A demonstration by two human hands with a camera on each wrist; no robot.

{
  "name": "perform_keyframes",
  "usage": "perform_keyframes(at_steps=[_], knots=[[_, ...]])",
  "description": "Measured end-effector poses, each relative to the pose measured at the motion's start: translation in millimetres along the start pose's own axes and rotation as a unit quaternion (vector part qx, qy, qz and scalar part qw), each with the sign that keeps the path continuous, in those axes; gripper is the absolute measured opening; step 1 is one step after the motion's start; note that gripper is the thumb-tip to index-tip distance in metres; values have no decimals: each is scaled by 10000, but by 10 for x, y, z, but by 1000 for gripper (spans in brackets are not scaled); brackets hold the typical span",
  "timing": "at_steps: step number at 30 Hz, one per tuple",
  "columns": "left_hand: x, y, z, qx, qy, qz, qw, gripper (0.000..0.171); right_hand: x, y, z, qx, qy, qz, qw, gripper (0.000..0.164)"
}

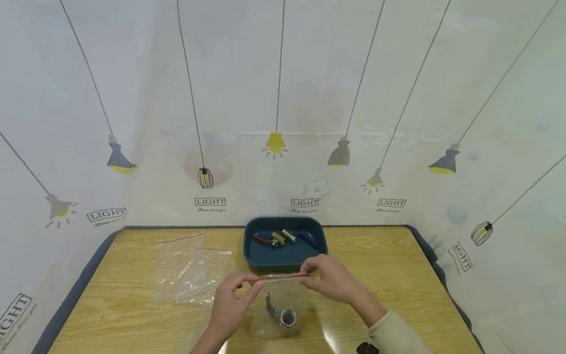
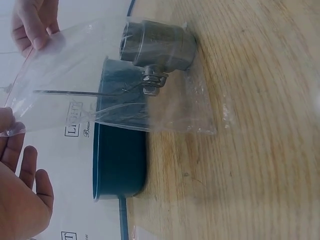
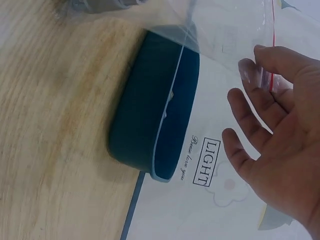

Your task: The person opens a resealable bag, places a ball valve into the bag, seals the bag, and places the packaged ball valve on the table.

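Observation:
A clear zip-lock bag [image 1: 264, 324] with a red strip along its top hangs upright between both hands. Inside it lies a silver ball valve [image 2: 162, 47] with a long lever, down at the bag's lower edge. My left hand [image 1: 232, 302] pinches one top corner between thumb and finger. At the other corner, the thumb and index finger of my right hand [image 3: 280, 105] grip the plastic, its other fingers loosely spread. The bag's mouth looks like a narrow line in the head view; whether it is sealed, I cannot tell.
A dark blue tray [image 1: 283, 260] stands behind the hands, holding a brass valve [image 1: 278, 238] with a red lever and a silver fitting [image 1: 289, 235]. Flat clear bags [image 1: 177, 275] with red strips lie on the wooden table [image 1: 376, 255] at the left. A printed curtain [image 1: 247, 98] hangs behind.

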State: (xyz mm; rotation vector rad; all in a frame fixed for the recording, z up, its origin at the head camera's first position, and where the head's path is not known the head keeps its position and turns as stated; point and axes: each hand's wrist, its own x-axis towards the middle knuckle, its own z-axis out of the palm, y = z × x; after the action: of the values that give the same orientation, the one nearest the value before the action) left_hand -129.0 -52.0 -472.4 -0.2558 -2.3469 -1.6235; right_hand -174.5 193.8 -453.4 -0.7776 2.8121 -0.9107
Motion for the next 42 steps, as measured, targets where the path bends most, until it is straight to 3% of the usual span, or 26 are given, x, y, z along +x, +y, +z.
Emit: perform_keyframes(at_steps=[16, 22, 29, 33, 36, 42], knots=[[13, -87, 40, 63, -12, -26, 10000, 10, -45, 65, -77, 151, -236, 108, 9996, 5], [13, -32, 17, 29, -38, -92, 9999, 9, -77, 93, -100, 194, -171, 43, 9997, 7], [34, -304, 94, 51, -45, -35, 10000, 11, -77, 94, -111, 237, -197, 33, 9995, 7], [38, -357, 99, 5, -113, -78, 9999, 10, -79, 103, -123, 355, -352, 151, 9986, 5], [33, -312, 98, 29, -59, -100, 9999, 11, -82, 105, -133, 405, -429, 241, 9980, 4], [15, -72, 49, 58, -14, -71, 10000, 9, -85, 103, -137, 240, -355, 205, 9989, 4]])
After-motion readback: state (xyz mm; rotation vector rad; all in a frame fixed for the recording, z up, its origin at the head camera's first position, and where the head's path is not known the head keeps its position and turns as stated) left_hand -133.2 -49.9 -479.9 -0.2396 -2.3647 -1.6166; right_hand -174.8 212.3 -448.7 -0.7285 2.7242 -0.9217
